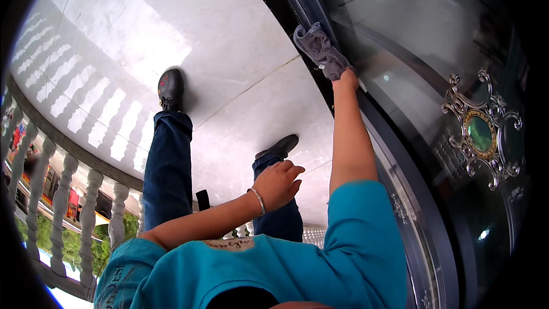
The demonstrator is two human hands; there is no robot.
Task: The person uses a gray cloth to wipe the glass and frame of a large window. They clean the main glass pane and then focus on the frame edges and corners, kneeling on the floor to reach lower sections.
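Note:
My right hand grips a crumpled grey cloth, my arm stretched far forward. The cloth lies against the dark metal frame along the lower edge of a glass door or window panel. Part of the fingers is hidden by the cloth and the wrist. My left hand, with a silver bangle on its wrist, hangs in front of my body above my trouser leg, fingers loosely bent and apart, with nothing in it.
Pale floor tiles lie under my black shoes. A white balustrade with turned posts runs along the left, with greenery beyond it. On the glass at the right is a scrolled metal ornament with a green centre. A black strip borders the floor beside the frame.

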